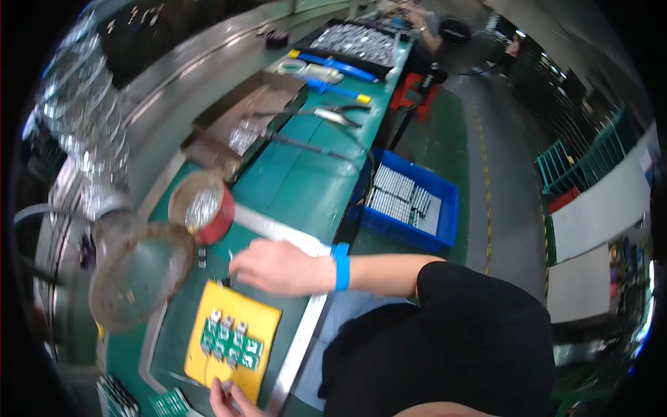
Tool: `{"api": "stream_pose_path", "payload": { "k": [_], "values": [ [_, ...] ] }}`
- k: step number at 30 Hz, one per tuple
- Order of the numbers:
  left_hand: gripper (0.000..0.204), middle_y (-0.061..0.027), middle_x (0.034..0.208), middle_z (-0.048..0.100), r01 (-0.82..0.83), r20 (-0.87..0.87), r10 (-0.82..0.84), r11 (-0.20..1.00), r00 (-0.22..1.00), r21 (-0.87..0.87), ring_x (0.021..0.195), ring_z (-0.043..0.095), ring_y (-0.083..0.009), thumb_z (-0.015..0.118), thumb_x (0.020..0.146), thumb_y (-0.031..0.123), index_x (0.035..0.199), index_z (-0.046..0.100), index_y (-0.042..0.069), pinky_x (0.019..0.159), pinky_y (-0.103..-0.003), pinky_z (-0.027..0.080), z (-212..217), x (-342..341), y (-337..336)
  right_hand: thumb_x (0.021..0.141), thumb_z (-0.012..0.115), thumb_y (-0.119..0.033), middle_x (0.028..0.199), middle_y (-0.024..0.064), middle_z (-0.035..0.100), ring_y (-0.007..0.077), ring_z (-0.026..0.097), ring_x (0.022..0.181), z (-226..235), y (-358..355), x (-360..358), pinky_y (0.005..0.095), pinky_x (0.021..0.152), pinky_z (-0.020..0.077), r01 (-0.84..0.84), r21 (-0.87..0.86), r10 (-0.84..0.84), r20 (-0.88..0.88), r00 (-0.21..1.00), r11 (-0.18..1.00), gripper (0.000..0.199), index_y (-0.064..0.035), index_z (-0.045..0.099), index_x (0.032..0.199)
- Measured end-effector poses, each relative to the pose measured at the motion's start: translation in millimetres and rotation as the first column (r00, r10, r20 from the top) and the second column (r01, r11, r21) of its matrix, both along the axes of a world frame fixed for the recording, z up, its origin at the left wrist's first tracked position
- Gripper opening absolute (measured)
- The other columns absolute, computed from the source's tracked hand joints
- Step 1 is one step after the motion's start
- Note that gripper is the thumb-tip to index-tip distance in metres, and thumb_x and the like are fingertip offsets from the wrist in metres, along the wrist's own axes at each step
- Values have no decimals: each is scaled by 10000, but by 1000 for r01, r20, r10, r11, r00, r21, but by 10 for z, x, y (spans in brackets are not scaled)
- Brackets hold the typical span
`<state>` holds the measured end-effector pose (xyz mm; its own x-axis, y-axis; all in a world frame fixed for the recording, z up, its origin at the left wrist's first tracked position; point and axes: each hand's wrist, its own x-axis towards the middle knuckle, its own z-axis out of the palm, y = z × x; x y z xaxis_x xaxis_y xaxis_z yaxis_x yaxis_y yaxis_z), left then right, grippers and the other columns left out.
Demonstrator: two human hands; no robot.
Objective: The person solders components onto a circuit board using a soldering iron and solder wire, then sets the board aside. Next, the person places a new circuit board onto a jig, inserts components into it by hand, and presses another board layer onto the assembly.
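**Loading small green boards on the yellow pad**

Reaching across the bench: right hand [278, 267], blue wristband [340, 266] at the wrist, lies palm down just above the top edge of the yellow pad [233, 340]. Fingers point toward the red-rimmed tub [201, 208] of small silvery parts. Whether the fingertips pinch anything cannot be told; they are loosely curled, not spread.

Left hand [229, 402] sits at the pad's near edge, thumb and fingers closed on the edge itself or on a small piece there; which one is unclear.

Green circuit boards [229, 340], each with a pale metal piece on top, lie in two short rows on the pad's middle.

Judgement: step in hand looks like fetching or placing a small part by the boards. Next move calls for a fine pinch and a steady pad.

Also present: round metal dish [139, 274] left of pad; blue crate [410, 201] beside the bench.
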<state>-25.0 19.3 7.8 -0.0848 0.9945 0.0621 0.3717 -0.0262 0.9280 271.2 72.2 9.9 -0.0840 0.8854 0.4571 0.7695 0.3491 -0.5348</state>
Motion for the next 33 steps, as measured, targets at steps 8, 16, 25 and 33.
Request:
{"api": "stream_pose_path", "payload": {
  "k": [8,16,25,33],
  "values": [
    [223,-113,1081,656,240,-266,-166,931,950,276,980,623,-196,568,932,-81,1125,655,-13,792,-276,486,152,181,63,888,663,-24,950,115,706,280,683,835,97,-27,358,367,723,549,92,136,-108,119,987,986,263,-66,670,1148],
    [358,-123,955,699,233,-425,-81,919,902,318,796,672,-210,633,909,-67,1263,598,-29,726,-306,531,184,279,73,886,689,-90,1041,139,684,328,655,917,110,165,116,394,794,527,-78,14,74,211,975,997,242,-57,682,1125],
    [303,-33,851,619,411,-690,-14,812,724,415,790,604,-201,672,766,86,1067,672,61,654,-309,508,324,278,196,940,625,-77,1063,145,676,327,637,1017,67,313,51,389,884,503,-122,-39,128,373,919,992,185,-63,694,1110],
    [207,-4,878,552,561,-822,15,724,569,401,807,570,-153,681,762,136,950,653,55,650,-280,494,265,206,176,1001,600,-132,1063,117,688,200,659,894,54,102,323,307,794,510,32,-350,9,115,993,936,207,-59,678,1178]
  ]
}}
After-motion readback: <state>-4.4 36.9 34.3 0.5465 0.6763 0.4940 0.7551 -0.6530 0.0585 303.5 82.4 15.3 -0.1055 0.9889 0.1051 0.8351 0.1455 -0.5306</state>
